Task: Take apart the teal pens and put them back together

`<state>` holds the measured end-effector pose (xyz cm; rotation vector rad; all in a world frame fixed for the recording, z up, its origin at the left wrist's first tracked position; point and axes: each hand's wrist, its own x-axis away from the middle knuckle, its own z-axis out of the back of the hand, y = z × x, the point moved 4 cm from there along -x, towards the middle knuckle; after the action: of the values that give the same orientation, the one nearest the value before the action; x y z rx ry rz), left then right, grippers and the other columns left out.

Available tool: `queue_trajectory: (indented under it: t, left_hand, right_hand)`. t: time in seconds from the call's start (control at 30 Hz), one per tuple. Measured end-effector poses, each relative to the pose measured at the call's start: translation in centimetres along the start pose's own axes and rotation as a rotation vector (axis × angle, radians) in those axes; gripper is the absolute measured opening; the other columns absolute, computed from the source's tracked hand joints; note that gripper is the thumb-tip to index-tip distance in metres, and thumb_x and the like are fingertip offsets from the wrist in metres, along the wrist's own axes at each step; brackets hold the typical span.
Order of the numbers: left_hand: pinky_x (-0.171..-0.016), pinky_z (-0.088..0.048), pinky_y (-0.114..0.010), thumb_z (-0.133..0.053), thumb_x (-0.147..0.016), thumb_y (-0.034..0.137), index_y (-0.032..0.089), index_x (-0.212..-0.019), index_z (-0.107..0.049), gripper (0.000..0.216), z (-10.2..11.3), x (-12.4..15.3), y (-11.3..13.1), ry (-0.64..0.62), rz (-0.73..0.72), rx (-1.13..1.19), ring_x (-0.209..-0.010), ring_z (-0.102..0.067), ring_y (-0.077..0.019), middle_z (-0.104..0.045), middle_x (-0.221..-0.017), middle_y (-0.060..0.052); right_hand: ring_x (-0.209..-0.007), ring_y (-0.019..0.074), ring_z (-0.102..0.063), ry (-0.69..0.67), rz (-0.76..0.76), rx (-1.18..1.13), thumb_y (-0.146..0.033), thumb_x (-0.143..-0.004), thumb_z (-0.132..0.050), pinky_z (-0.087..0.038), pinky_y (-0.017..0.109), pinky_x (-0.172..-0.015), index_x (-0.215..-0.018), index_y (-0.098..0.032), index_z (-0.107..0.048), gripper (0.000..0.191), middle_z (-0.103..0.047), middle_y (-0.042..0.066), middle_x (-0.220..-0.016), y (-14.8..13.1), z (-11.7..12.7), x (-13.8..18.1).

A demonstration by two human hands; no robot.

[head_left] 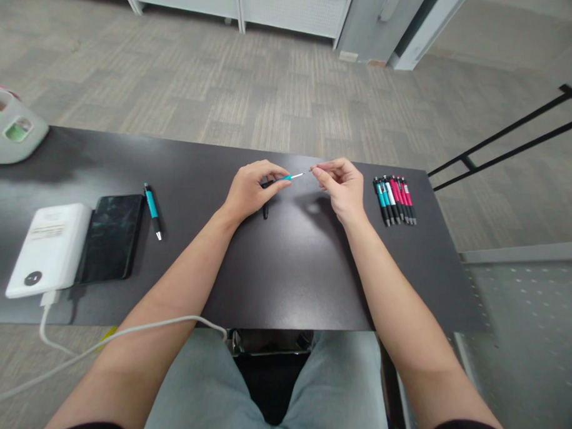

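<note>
Above the dark table, my left hand (253,185) is closed on a blue pen barrel (285,178), held sideways. A thin pale refill (297,175) sticks out of the barrel toward the right. My right hand (341,182) pinches a tiny piece (311,169) just off the refill's tip; it is too small to make out whether it is a spring or a tip. Below the left fingers a black pen part (266,210) shows, mostly hidden by the hand, and I cannot tell whether it is held or lies on the table.
Several blue, white and pink pens (394,200) lie in a row at the right. A blue pen (152,211) lies alone at the left, beside a black phone (112,238) and a white power bank (50,248). Its cable (144,327) crosses my left forearm. A pale basket (15,133) stands far left.
</note>
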<state>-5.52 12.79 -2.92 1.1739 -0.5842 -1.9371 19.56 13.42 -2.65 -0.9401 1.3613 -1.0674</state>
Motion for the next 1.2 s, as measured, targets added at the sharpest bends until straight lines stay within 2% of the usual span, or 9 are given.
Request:
queue_trajectory:
  t: [0.23, 0.37, 0.6, 0.83, 0.93, 1.03, 1.13, 1.2]
  left_hand:
    - [-0.085, -0.06, -0.039, -0.093, -0.105, 0.038, 0.028, -0.11, -0.095, 0.011, -0.1, 0.0, 0.1, 0.02, -0.047, 0.007, -0.086, -0.078, -0.0241, -0.089, -0.098, -0.004]
    - [-0.09, -0.062, -0.04, -0.093, -0.105, 0.039, 0.028, -0.111, -0.095, 0.012, -0.2, 0.0, 0.1, 0.006, -0.053, -0.004, -0.088, -0.079, -0.0242, -0.089, -0.099, -0.004]
    - [-0.091, -0.061, -0.041, -0.094, -0.107, 0.037, 0.029, -0.115, -0.094, 0.012, -0.4, 0.2, 0.4, -0.022, -0.084, -0.021, -0.09, -0.08, -0.025, -0.089, -0.101, -0.004]
    - [-0.093, -0.061, -0.042, -0.098, -0.103, 0.037, 0.029, -0.113, -0.091, 0.014, -0.6, 0.3, 0.2, -0.029, -0.052, -0.07, -0.091, -0.081, -0.0255, -0.089, -0.103, -0.003]
    - [-0.091, -0.063, -0.04, -0.096, -0.104, 0.036, 0.027, -0.113, -0.091, 0.014, -0.6, 0.2, 0.3, 0.003, -0.075, -0.002, -0.09, -0.081, -0.024, -0.089, -0.103, -0.003]
    - [-0.091, -0.066, -0.038, -0.096, -0.103, 0.035, 0.025, -0.111, -0.09, 0.014, -0.3, -0.1, 0.1, 0.079, -0.022, 0.023, -0.092, -0.082, -0.0234, -0.09, -0.104, -0.004]
    - [-0.093, -0.067, -0.036, -0.096, -0.102, 0.03, 0.024, -0.115, -0.088, 0.016, 0.1, -0.3, -0.3, 0.193, 0.083, 0.015, -0.095, -0.082, -0.0224, -0.091, -0.105, -0.004]
    - [-0.094, -0.068, -0.035, -0.095, -0.103, 0.027, 0.024, -0.12, -0.087, 0.019, 0.4, -0.4, -0.5, 0.259, 0.135, 0.009, -0.094, -0.082, -0.0212, -0.09, -0.104, -0.004]
  right_hand:
    - [-0.069, 0.0164, -0.064, -0.07, 0.003, -0.009, -0.076, -0.077, -0.114, -0.054, 0.033, -0.061, -0.091, -0.03, -0.078, 0.061, -0.088, 0.002, -0.099, 0.4, -0.6, 0.4]
    - [-0.068, 0.0161, -0.061, -0.114, 0.008, 0.01, -0.078, -0.082, -0.111, -0.054, 0.034, -0.061, -0.094, -0.03, -0.077, 0.061, -0.089, 0.002, -0.103, 0.9, -1.0, 0.6]
    - [-0.07, 0.0174, -0.069, -0.187, -0.031, -0.031, -0.076, -0.076, -0.116, -0.063, 0.035, -0.065, -0.117, -0.034, -0.08, 0.069, -0.089, 0.0, -0.107, 1.0, -1.7, 0.9]
    - [-0.07, 0.0189, -0.07, -0.193, -0.091, -0.034, -0.076, -0.072, -0.117, -0.066, 0.035, -0.062, -0.114, -0.034, -0.08, 0.071, -0.091, 0.001, -0.11, 0.7, -2.1, 1.2]
    - [-0.07, 0.0189, -0.069, -0.222, -0.096, -0.014, -0.079, -0.074, -0.115, -0.068, 0.037, -0.063, -0.125, -0.035, -0.079, 0.077, -0.09, 0.002, -0.115, 1.1, -2.0, 1.2]
    - [-0.066, 0.0169, -0.064, -0.245, -0.068, 0.033, -0.083, -0.078, -0.111, -0.067, 0.038, -0.065, -0.135, -0.035, -0.077, 0.082, -0.089, 0.003, -0.123, 1.3, -1.9, 1.4]
    - [-0.066, 0.0184, -0.062, -0.341, 0.021, 0.196, -0.083, -0.091, -0.102, -0.067, 0.042, -0.07, -0.136, -0.035, -0.079, 0.07, -0.087, 0.005, -0.122, 0.9, -2.3, 2.1]
    - [-0.078, 0.0251, -0.071, -0.462, 0.109, 0.357, -0.081, -0.099, -0.097, -0.071, 0.049, -0.084, -0.139, -0.034, -0.084, 0.063, -0.085, 0.009, -0.127, 0.2, -3.1, 3.1]
